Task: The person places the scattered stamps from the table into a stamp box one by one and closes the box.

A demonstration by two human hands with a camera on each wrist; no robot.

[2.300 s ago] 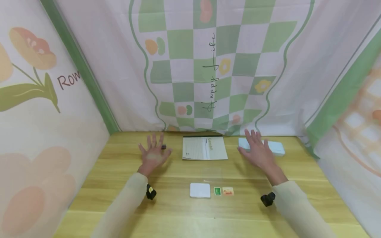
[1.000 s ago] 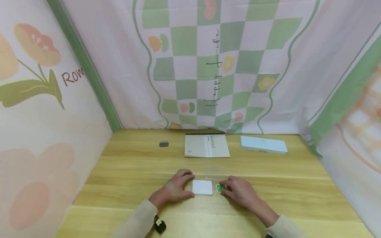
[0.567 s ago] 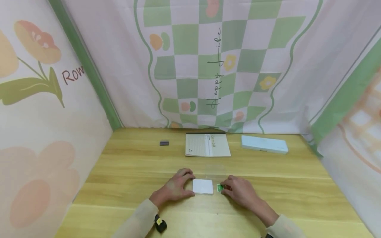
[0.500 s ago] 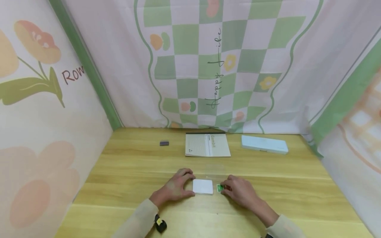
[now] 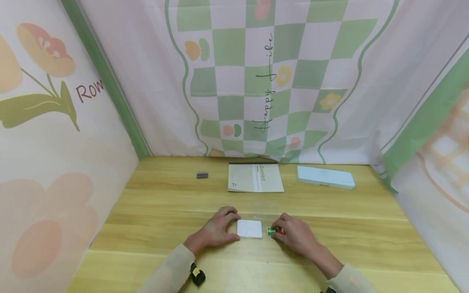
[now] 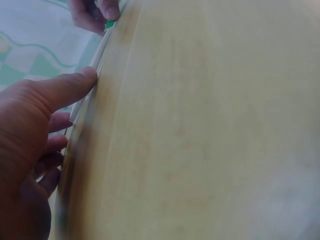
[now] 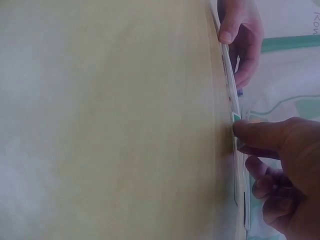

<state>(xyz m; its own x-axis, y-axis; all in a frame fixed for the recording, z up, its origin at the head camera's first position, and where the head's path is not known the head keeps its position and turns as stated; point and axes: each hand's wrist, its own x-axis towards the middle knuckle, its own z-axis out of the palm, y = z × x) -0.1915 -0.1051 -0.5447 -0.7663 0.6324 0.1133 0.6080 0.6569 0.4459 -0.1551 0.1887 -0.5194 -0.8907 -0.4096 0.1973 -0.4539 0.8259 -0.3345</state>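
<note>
A white rounded-corner card pad point(image 5: 249, 229) lies flat near the front middle of the table. My left hand point(image 5: 217, 229) grips its left side, thumb at the near corner and a finger at the far corner. Just right of the pad, a small green stamp point(image 5: 270, 231) with a pale border is pinched between the thumb and finger of my right hand point(image 5: 296, 236). The stamp looks tilted, its edge raised; in the right wrist view the thumb covers much of the stamp point(image 7: 237, 117). An orange stamp point(image 5: 280, 230) shows partly beneath the right fingers.
A faint transparent sheet point(image 5: 264, 209) lies behind the pad. Along the back stand a small dark purple block point(image 5: 202, 175), a notebook point(image 5: 242, 178) marked Gambit, and a light blue case point(image 5: 325, 177). Patterned curtains point(image 5: 227, 81) hang behind the wooden table point(image 5: 165, 195).
Both hands came from the back of the table to the pad and stamps. Most recently the green stamp tilted up in the right fingers; the left hand stays put.
</note>
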